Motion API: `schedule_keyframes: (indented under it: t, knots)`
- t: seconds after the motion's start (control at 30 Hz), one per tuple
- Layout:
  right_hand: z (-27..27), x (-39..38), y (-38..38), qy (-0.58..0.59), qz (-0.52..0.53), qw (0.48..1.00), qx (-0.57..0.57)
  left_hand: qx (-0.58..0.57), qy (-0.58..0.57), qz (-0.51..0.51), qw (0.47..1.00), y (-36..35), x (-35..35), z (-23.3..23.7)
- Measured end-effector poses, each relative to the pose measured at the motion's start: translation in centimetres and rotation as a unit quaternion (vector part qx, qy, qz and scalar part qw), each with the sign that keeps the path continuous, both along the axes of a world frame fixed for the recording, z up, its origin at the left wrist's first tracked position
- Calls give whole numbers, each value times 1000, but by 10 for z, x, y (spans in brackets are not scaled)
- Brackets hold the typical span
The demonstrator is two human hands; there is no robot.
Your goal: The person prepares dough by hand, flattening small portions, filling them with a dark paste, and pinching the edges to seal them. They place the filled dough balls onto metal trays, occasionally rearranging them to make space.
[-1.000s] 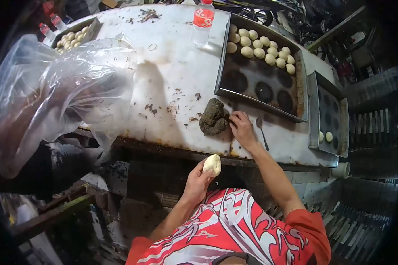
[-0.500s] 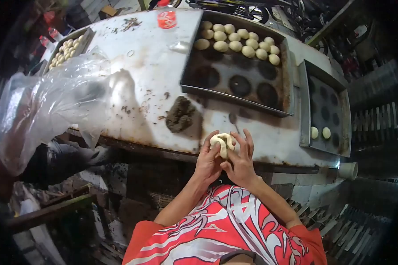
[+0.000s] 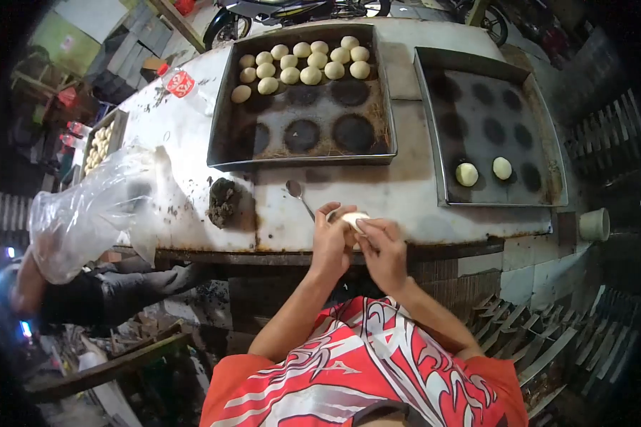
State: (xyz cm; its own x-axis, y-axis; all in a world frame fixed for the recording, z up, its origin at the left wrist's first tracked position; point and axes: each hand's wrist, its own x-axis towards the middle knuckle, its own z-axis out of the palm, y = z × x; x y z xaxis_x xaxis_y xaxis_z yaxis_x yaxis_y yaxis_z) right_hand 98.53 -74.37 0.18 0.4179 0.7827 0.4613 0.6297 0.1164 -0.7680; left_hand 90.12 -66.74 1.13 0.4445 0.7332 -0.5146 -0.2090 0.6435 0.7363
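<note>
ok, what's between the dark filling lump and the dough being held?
A spoon lies on the tabletop between the filling lump and the dough piece; the head view shows it.

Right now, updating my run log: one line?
left hand: pinching pale round dough ball | right hand: pinching it | grey metal spoon: beside

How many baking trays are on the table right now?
3: a large tray in the middle with rows of dough balls, a right tray holding two balls, and a small tray far left, past the plastic bag.
</note>
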Motion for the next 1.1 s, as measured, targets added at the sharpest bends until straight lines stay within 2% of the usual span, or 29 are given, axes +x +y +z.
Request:
schedule_keyframes:
  t: [0.07,0.1,0.13,0.17,0.2,0.23,0.27,0.33,0.37,0.4,0.47,0.5,0.53,0.57,0.6,0.67,0.73,0.77,0.83,0.87,0.93,0.97,1.0,1.03,1.07,1.1]
  knots:
    - [-21,-14,-9,-25,-8,999,35,20,-57,148,987,9,19,-21]
    - [-29,-17,-18,114,15,993,-9,71,-57,140,986,9,27,-22]
    - [-36,-16,-20,250,37,966,-50,72,-58,139,986,14,30,-29]
    - [-44,1,-18,196,33,978,-54,341,43,58,937,21,29,-46]
    - [-35,14,-14,151,30,983,-96,579,139,-27,803,30,26,-68]
    - [-47,28,-4,25,-31,995,-87,645,170,-156,728,46,19,-102]
    - [-58,38,10,-102,-92,988,-75,647,165,-156,728,48,15,-93]
    - [-54,42,49,-47,-170,979,-100,694,275,-282,602,51,5,-49]
    - [-61,38,70,17,-157,984,-83,653,221,-297,660,58,-6,-29]
    - [-79,26,87,155,-97,980,-79,652,216,-298,663,68,-21,-10]
    - [-144,-21,94,117,-80,989,-37,563,88,-264,778,91,-57,22]
    - [-120,-38,79,-47,-56,993,-97,547,75,-251,795,105,-77,33]
    - [-88,-49,68,-211,-29,965,-151,533,62,-237,810,122,-96,42]
    - [-78,-43,60,-216,-25,965,-150,546,76,-211,807,141,-113,51]
    - [-73,-25,46,-231,-27,959,-163,593,94,-183,779,165,-128,45]
    - [-67,7,24,-259,-32,947,-189,586,151,-166,778,207,-146,52]
    - [-63,31,63,-271,-142,923,-234,634,207,-164,727,247,-147,56]
    - [-65,32,85,-272,-140,924,-231,641,218,-158,719,270,-140,47]
    - [-88,16,112,-128,-209,936,-254,629,256,-176,713,313,-115,30]
    - [-118,3,108,-195,-201,953,-117,613,281,-193,712,333,-96,27]
    - [-62,-37,89,-123,-81,979,-143,652,322,-170,665,372,-58,-4]
    - [-59,-33,74,-127,-94,978,-138,669,325,-165,648,383,-45,-14]
    - [-58,-23,54,-173,-72,973,-138,685,327,-161,631,391,-31,-23]
    - [-58,-10,34,-217,-51,965,-141,704,363,-161,588,400,-20,-37]
    - [-68,10,25,-230,-92,954,-172,712,391,-193,551,400,-13,-37]
    - [-70,23,35,-234,-143,949,-157,686,431,-219,543,402,-4,-43]
